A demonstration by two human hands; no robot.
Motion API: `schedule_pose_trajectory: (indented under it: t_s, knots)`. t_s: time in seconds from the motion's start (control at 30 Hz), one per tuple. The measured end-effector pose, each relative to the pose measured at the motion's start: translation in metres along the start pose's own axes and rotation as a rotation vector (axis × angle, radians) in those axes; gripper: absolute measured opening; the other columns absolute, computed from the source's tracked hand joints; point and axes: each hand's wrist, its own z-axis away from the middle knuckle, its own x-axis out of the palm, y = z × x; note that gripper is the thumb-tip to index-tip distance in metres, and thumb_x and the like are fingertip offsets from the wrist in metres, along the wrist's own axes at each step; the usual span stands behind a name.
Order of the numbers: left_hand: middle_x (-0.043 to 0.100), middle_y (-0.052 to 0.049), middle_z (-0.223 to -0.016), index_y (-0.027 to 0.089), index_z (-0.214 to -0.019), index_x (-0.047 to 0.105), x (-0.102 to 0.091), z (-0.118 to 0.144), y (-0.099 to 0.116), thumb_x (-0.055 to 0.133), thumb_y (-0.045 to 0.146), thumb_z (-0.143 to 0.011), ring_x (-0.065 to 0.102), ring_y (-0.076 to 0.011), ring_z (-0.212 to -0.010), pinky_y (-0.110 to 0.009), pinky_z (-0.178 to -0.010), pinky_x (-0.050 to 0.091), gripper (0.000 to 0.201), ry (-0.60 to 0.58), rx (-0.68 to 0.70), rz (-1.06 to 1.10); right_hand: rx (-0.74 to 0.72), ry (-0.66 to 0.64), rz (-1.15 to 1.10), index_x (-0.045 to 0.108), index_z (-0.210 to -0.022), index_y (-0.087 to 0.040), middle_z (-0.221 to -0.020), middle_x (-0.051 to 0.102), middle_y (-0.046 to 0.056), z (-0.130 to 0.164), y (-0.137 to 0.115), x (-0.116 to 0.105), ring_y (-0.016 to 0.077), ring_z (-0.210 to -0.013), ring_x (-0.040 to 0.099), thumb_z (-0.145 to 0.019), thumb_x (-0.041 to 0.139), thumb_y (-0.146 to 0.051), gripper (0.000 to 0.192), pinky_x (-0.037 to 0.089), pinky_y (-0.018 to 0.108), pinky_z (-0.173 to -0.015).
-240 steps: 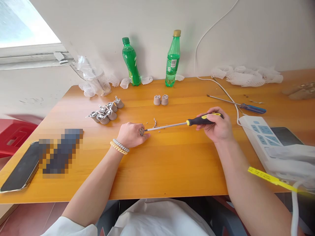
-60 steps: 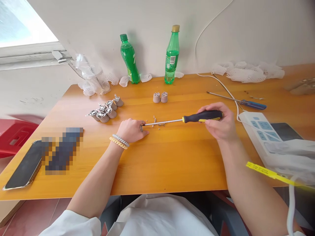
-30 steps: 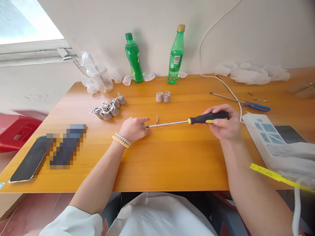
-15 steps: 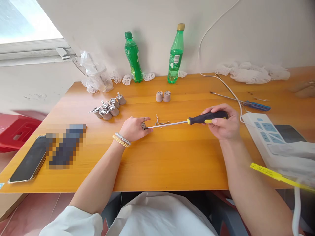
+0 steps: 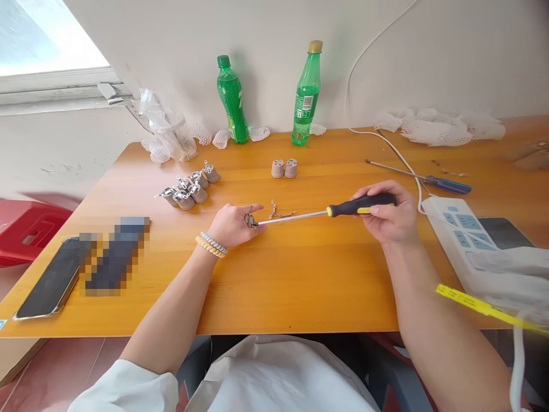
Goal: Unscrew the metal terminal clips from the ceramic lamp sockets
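Observation:
My left hand rests on the wooden table and pinches a small metal part between its fingertips. My right hand grips the black and yellow handle of a long screwdriver. The screwdriver lies almost level, and its tip meets the small part at my left fingers. Loose metal clips and screws lie on the table just behind the shaft.
A cluster of grey ceramic sockets with metal brackets sits at the left, two bare sockets farther back. Two green bottles stand by the wall. A blue screwdriver, a white power strip and a phone lie around.
The screwdriver's handle has turned a little in my right hand. My left hand stays on the small part in the same spot.

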Motion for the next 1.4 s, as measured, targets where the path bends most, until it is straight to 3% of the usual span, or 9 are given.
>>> schedule_pose_trajectory:
  t_s: [0.27, 0.4, 0.53, 0.6, 0.73, 0.8, 0.93, 1.13, 1.4]
  knots:
    - [0.053, 0.003, -0.051, 0.016, -0.116, 0.068, 0.003, 0.004, -0.007, 0.068, 0.046, -0.07, 0.038, -0.009, -0.045, -0.024, -0.051, 0.039, 0.055, 0.018, 0.135, 0.178, 0.025, -0.03, -0.016, 0.064, -0.074, -0.023, -0.074, 0.07, 0.001, -0.001, 0.001, -0.004, 0.018, -0.062, 0.064, -0.058, 0.068, -0.017, 0.018, 0.052, 0.029, -0.044]
    - [0.059, 0.0, -0.053, 0.02, -0.116, 0.069, 0.002, 0.003, -0.004, 0.064, 0.047, -0.072, 0.049, -0.0133, -0.049, -0.028, -0.057, 0.043, 0.051, 0.031, 0.054, -0.079, -0.027, -0.022, 0.102, 0.065, -0.076, -0.024, -0.074, 0.069, 0.001, 0.002, -0.002, -0.003, 0.0179, -0.058, 0.063, -0.062, 0.075, -0.026, 0.018, 0.049, 0.029, -0.043]
    - [0.067, -0.004, -0.064, 0.027, -0.118, 0.067, 0.001, 0.0, 0.0, 0.059, 0.051, -0.073, 0.062, -0.0227, -0.063, -0.032, -0.057, 0.042, 0.051, -0.018, -0.057, -0.381, 0.07, 0.036, 0.405, 0.066, -0.079, -0.023, -0.051, 0.053, -0.001, 0.005, -0.007, -0.005, 0.0121, -0.036, 0.047, -0.083, 0.058, -0.047, 0.026, 0.03, 0.024, -0.029]
    - [0.069, -0.004, -0.068, 0.03, -0.119, 0.066, 0.0, -0.002, 0.001, 0.056, 0.053, -0.074, 0.064, -0.0251, -0.066, -0.032, -0.056, 0.042, 0.052, -0.049, -0.084, -0.437, 0.081, 0.045, 0.474, 0.065, -0.079, -0.023, -0.056, 0.054, -0.002, 0.005, -0.008, -0.006, 0.0096, -0.039, 0.047, -0.08, 0.065, -0.043, 0.02, 0.033, 0.023, -0.032]
    - [0.071, -0.005, -0.074, 0.032, -0.118, 0.067, 0.0, -0.006, 0.002, 0.053, 0.06, -0.075, 0.065, -0.0271, -0.07, -0.033, -0.058, 0.042, 0.053, -0.07, -0.094, -0.452, 0.064, -0.09, 0.146, 0.057, -0.1, -0.029, -0.096, 0.066, 0.0, 0.002, -0.006, -0.009, 0.0161, -0.072, 0.064, -0.058, 0.082, -0.032, 0.049, 0.054, 0.028, -0.056]
    - [0.071, -0.006, -0.076, 0.031, -0.117, 0.067, 0.001, -0.01, 0.001, 0.054, 0.061, -0.075, 0.065, -0.0283, -0.072, -0.034, -0.058, 0.042, 0.053, -0.085, -0.086, -0.449, 0.172, -0.115, 0.09, 0.055, -0.106, -0.028, -0.089, 0.069, 0.002, -0.001, -0.003, -0.01, 0.0192, -0.066, 0.066, -0.064, 0.076, -0.044, 0.049, 0.052, 0.029, -0.045]
    - [0.071, -0.007, -0.073, 0.031, -0.108, 0.071, 0.004, -0.025, 0.0, 0.058, 0.06, -0.072, 0.065, -0.0283, -0.074, -0.033, -0.059, 0.042, 0.047, -0.12, -0.054, -0.414, 0.186, 0.056, 0.234, 0.06, -0.087, -0.022, -0.053, 0.058, -0.003, -0.006, 0.001, -0.011, 0.0138, -0.036, 0.055, -0.069, 0.075, -0.041, 0.031, 0.037, 0.022, -0.027]
    - [0.066, -0.006, -0.069, 0.025, -0.076, 0.069, -0.003, -0.055, 0.01, 0.07, 0.059, -0.055, 0.063, -0.0271, -0.071, -0.031, -0.059, 0.041, 0.041, -0.206, -0.032, -0.403, 0.046, 0.23, 0.078, 0.063, -0.073, -0.023, -0.066, 0.061, -0.002, -0.011, 0.0, -0.022, 0.017, -0.05, 0.063, -0.059, 0.076, -0.021, 0.019, 0.055, 0.032, -0.037]
    - [0.066, -0.012, -0.093, 0.017, -0.115, 0.05, -0.027, -0.054, 0.021, 0.06, 0.02, -0.062, 0.062, -0.0282, -0.081, -0.033, -0.063, 0.043, 0.053, -0.371, 0.037, -0.48, -0.119, 0.306, 0.068, 0.064, -0.067, -0.021, -0.06, 0.061, 0.001, -0.01, -0.002, -0.027, 0.0166, -0.045, 0.058, -0.06, 0.068, -0.012, 0.012, 0.047, 0.03, -0.03]
